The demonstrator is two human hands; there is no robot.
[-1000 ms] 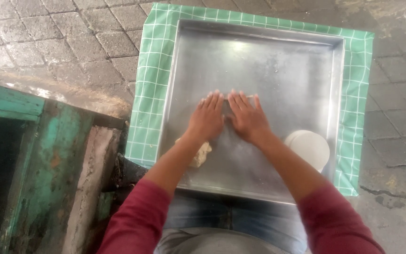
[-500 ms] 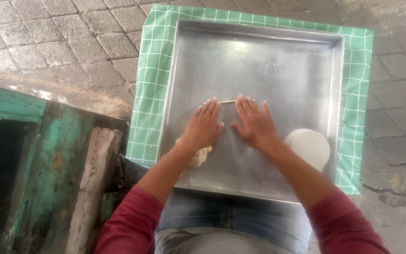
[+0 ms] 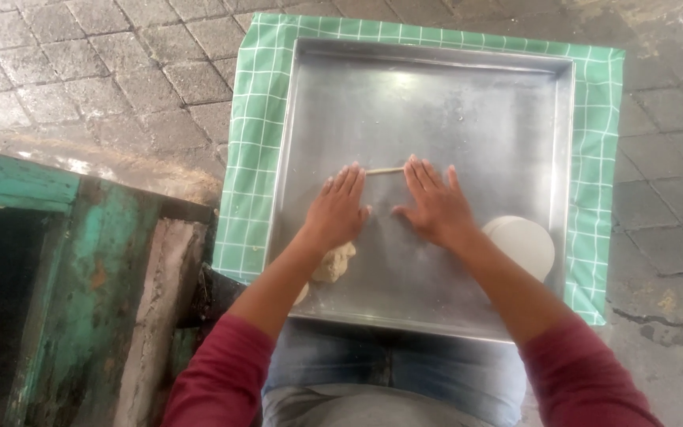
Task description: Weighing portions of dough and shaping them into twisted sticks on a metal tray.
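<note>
A large square metal tray (image 3: pixel 452 103) lies on a green checked cloth (image 3: pixel 254 142). My left hand (image 3: pixel 337 209) and my right hand (image 3: pixel 435 207) press flat on the tray, fingers spread. Between their fingertips stretches a thin pale rope of dough (image 3: pixel 385 170), its ends hidden under the fingers. A lump of pale dough (image 3: pixel 333 265) sits just behind my left wrist, partly covered by my forearm. A flat white round piece (image 3: pixel 523 243) rests on the tray right of my right wrist.
The cloth lies on grey paving stones (image 3: pixel 81 71). A worn green-painted wooden frame (image 3: pixel 57 261) stands at the left, close to my left elbow. My knees in blue trousers (image 3: pixel 389 379) touch the tray's near edge.
My hands have slid apart from the tray's middle. The dough rope between them has come into view and grown longer and thinner.
</note>
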